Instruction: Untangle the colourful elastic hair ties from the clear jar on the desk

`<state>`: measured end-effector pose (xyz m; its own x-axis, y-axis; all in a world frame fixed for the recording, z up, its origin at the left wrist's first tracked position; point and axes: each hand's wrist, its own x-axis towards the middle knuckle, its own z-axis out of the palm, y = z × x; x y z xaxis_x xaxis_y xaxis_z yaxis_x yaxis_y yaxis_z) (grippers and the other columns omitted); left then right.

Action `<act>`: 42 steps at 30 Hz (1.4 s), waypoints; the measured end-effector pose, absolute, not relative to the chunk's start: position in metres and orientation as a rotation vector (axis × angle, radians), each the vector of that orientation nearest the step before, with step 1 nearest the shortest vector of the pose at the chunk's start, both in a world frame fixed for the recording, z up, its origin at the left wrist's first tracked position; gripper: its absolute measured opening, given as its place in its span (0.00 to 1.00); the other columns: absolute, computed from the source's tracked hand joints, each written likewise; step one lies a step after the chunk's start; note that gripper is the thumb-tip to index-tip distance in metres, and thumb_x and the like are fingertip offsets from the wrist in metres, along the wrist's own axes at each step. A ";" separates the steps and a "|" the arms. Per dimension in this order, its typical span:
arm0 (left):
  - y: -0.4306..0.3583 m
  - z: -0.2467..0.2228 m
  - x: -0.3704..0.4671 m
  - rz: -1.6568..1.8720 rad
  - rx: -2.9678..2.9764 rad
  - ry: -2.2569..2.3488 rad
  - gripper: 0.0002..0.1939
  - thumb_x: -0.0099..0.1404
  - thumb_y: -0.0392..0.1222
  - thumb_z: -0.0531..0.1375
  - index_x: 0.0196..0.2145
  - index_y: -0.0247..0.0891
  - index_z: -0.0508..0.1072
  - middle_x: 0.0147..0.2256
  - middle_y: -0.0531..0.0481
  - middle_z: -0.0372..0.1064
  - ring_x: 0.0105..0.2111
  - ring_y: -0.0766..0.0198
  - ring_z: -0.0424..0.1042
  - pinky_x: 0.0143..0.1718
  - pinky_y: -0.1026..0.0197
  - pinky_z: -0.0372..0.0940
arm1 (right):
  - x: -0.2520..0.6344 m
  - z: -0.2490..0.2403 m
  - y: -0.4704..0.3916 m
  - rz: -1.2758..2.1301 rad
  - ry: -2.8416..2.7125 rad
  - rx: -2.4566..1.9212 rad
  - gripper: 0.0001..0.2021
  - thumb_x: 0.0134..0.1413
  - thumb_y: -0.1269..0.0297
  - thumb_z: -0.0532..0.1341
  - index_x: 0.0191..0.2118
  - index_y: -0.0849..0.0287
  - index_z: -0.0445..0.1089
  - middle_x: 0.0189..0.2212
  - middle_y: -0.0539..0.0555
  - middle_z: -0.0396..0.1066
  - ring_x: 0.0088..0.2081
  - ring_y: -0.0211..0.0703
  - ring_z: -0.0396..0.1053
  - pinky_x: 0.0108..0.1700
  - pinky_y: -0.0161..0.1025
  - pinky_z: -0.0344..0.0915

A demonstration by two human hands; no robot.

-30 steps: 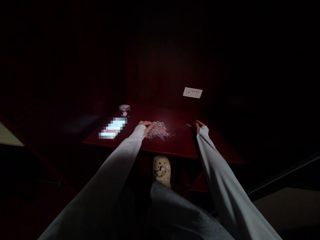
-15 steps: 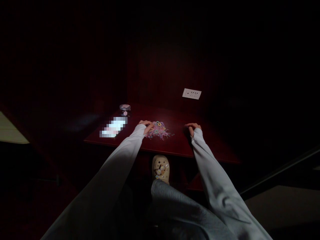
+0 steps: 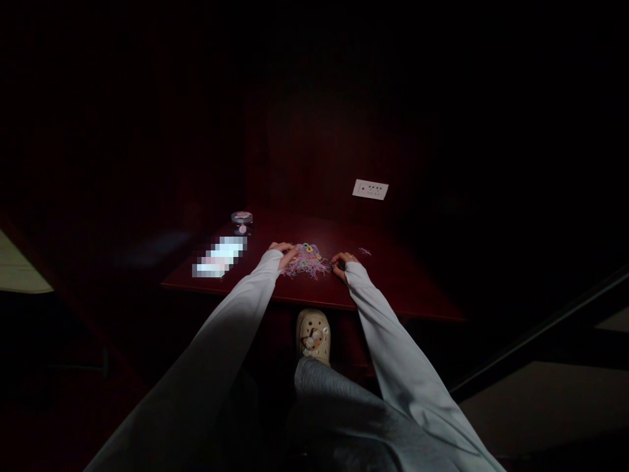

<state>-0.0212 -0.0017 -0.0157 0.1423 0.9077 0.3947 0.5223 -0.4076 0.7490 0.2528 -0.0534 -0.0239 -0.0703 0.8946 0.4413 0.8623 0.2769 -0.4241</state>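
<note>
A loose pile of small coloured elastic bands (image 3: 308, 264), mostly pink and purple with some thicker yellow and green rings, lies on the dark red tabletop (image 3: 275, 288). My left hand (image 3: 284, 250) rests against the pile's left side, thumb and fingers slightly apart, with the fingertips partly lost among the bands. At the right edge of the pile is my right hand (image 3: 343, 263), its fingers bent together toward the thumb; what is between them is too small to make out. A small cluster of purple bands (image 3: 365, 251) lies apart, beyond my right hand.
A lit phone (image 3: 220, 257), blurred out, lies left of my left hand. Behind it stands a small clear round jar (image 3: 242, 224) with a lid. On the back wall is a white socket plate (image 3: 370, 189). A beige clog (image 3: 313, 335) shows below the table edge.
My right hand has come left from the right part of the table to the pile's edge, uncovering the purple cluster. My left hand stays at the pile. The view has shifted slightly.
</note>
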 end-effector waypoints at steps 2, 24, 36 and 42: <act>-0.003 -0.013 -0.022 1.165 1.995 1.351 0.12 0.67 0.50 0.61 0.31 0.45 0.82 0.41 0.49 0.81 0.48 0.54 0.72 0.55 0.56 0.68 | 0.248 -0.025 -0.053 0.155 -1.889 -1.516 0.08 0.52 0.64 0.64 0.39 0.53 0.76 0.33 0.51 0.74 0.36 0.45 0.68 0.45 0.40 0.66; -0.015 0.000 -0.025 1.109 1.996 1.355 0.08 0.67 0.44 0.63 0.32 0.46 0.82 0.41 0.51 0.81 0.50 0.54 0.73 0.56 0.56 0.68 | 0.239 -0.018 -0.038 0.365 -1.808 -1.381 0.10 0.48 0.58 0.67 0.35 0.53 0.84 0.27 0.50 0.71 0.31 0.41 0.65 0.39 0.38 0.62; -0.013 -0.001 -0.025 1.096 2.018 1.347 0.09 0.67 0.45 0.62 0.33 0.44 0.83 0.40 0.51 0.81 0.48 0.54 0.73 0.54 0.57 0.69 | 0.242 -0.022 -0.034 0.585 -1.618 -1.490 0.20 0.39 0.44 0.74 0.27 0.56 0.74 0.20 0.45 0.66 0.24 0.35 0.59 0.27 0.33 0.54; -0.013 -0.003 -0.025 1.094 2.013 1.350 0.10 0.68 0.44 0.61 0.33 0.44 0.83 0.40 0.50 0.81 0.47 0.55 0.74 0.53 0.57 0.69 | 0.241 -0.024 -0.035 0.630 -1.513 -1.389 0.28 0.32 0.35 0.75 0.25 0.56 0.72 0.18 0.46 0.64 0.23 0.35 0.57 0.26 0.35 0.52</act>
<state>-0.0253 -0.0128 -0.0032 0.1950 0.9156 0.3518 0.5341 -0.3999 0.7449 0.2409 -0.0350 -0.0242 0.1003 0.9497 0.2968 0.4585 0.2206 -0.8609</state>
